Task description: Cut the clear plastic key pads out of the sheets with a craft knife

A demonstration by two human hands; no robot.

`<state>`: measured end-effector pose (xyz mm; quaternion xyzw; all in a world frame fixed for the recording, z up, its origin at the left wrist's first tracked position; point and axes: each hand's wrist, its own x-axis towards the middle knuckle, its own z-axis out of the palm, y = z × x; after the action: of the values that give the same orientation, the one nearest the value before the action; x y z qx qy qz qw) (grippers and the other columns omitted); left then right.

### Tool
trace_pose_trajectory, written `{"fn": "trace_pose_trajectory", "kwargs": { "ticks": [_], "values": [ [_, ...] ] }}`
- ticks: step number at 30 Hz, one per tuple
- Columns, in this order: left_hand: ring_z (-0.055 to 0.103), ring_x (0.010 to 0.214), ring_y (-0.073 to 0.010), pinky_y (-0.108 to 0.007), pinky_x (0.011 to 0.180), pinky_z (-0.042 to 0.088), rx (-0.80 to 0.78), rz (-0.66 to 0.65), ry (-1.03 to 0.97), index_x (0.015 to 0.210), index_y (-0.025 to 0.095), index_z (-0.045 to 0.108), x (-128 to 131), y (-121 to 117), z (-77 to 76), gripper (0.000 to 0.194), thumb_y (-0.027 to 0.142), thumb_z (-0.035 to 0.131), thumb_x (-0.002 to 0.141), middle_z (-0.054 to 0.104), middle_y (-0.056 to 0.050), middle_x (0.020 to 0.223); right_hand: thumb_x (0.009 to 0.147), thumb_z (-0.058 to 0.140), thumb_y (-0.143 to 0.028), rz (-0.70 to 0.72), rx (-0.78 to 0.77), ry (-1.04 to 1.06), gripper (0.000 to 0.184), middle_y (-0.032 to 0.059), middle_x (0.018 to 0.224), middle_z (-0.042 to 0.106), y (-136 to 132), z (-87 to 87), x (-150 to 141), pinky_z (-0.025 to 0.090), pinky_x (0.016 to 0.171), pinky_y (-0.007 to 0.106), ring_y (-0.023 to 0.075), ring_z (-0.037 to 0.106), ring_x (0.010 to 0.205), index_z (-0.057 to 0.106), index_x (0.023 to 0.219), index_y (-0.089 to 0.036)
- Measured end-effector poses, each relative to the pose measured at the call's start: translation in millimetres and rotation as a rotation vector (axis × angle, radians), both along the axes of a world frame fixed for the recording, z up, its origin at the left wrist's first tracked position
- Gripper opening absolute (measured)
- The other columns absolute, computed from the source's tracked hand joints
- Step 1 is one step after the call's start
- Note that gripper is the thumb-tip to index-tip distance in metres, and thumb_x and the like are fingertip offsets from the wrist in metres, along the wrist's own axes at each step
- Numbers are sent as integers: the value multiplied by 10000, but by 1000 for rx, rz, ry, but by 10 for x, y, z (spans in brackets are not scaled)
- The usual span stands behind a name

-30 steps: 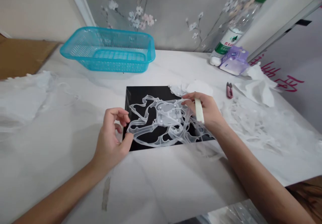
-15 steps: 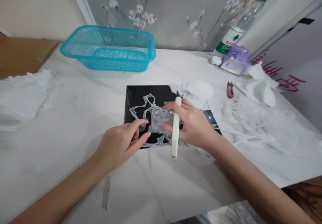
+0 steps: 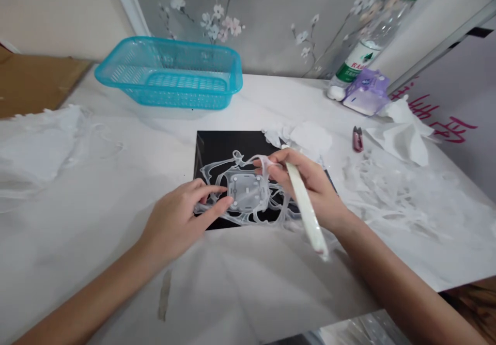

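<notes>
A translucent rounded-square piece (image 3: 246,192) with small round studs lies on a black sheet (image 3: 220,141). My left hand (image 3: 186,205) grips its left edge between thumb and index finger. Thin translucent offcut strips (image 3: 217,167) curl loosely around the piece. Above its right side, my right hand (image 3: 306,179) pinches one strip and lifts part of it. The same hand holds a white-handled tool (image 3: 306,210), its handle slanting down towards me. The tool's working tip is hidden from view.
At the back stands a blue perforated basket (image 3: 166,97). White cut pieces (image 3: 310,136) lie at the sheet's far right corner. Further right are pink snips (image 3: 357,139), a heap of strips (image 3: 395,200), a purple pack (image 3: 366,92) and a bottle (image 3: 354,63). White material (image 3: 42,149) lies left.
My right hand has risen slightly and moved right, pulling a strip, and the tool handle has swung from upright to slanting. My left fingers have closed on the piece's edge.
</notes>
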<state>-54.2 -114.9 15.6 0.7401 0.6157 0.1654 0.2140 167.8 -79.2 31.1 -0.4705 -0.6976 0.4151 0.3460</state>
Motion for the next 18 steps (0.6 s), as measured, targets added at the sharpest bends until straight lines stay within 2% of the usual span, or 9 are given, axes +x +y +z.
{"fn": "trace_pose_trajectory", "kwargs": {
  "ticks": [3, 5, 7, 9, 11, 14, 18],
  "values": [
    [521, 487, -110, -212, 456, 354, -27, 17, 52, 1033, 280, 658, -11, 12, -26, 317, 493, 527, 838, 585, 48, 668, 896, 509, -389, -188, 35, -24, 198, 33, 822, 619, 51, -9, 52, 441, 642, 278, 148, 569, 727, 549, 859, -199],
    [556, 560, -135, -231, 513, 387, 75, -26, 100, 1071, 265, 627, -22, 15, -65, 276, 384, 530, 842, 592, 34, 694, 870, 531, -363, -352, 121, -131, 173, 46, 848, 624, 113, -60, 119, 453, 665, 311, 165, 568, 733, 573, 912, -201],
    [615, 821, -195, -301, 714, 440, 234, -147, 138, 1118, 254, 607, -38, 21, -97, 293, 268, 499, 845, 652, -23, 918, 852, 532, -330, -457, 202, -241, 215, 73, 935, 628, 157, -107, 181, 464, 741, 372, 213, 583, 847, 586, 1023, -211],
    [558, 1094, -243, -411, 942, 359, 325, -313, 171, 1158, 249, 593, -54, 32, -112, 344, 183, 448, 853, 619, -59, 1186, 845, 522, -316, -511, 266, -350, 272, 98, 966, 621, 170, -115, 218, 458, 780, 421, 262, 571, 948, 596, 1086, -215],
    [519, 1182, -243, -446, 1005, 287, 316, -421, 189, 1184, 243, 583, -68, 44, -111, 373, 152, 404, 870, 580, -57, 1291, 844, 518, -335, -545, 311, -465, 272, 110, 894, 619, 168, -90, 237, 458, 740, 433, 285, 571, 917, 636, 1054, -207],
    [598, 1050, -236, -397, 867, 371, 291, -387, 219, 1182, 238, 602, -86, 58, -94, 337, 240, 401, 911, 634, -58, 1209, 834, 521, -316, -554, 330, -530, 245, 108, 776, 618, 188, -46, 275, 460, 673, 419, 265, 573, 784, 686, 963, -188],
    [633, 670, -201, -320, 618, 377, 295, -190, 318, 1071, 244, 676, -121, 67, -70, 323, 304, 392, 931, 709, -33, 850, 858, 497, -278, -494, 364, -469, 243, 117, 816, 652, 209, -29, 292, 470, 663, 391, 244, 575, 779, 684, 975, -178]
  ]
}}
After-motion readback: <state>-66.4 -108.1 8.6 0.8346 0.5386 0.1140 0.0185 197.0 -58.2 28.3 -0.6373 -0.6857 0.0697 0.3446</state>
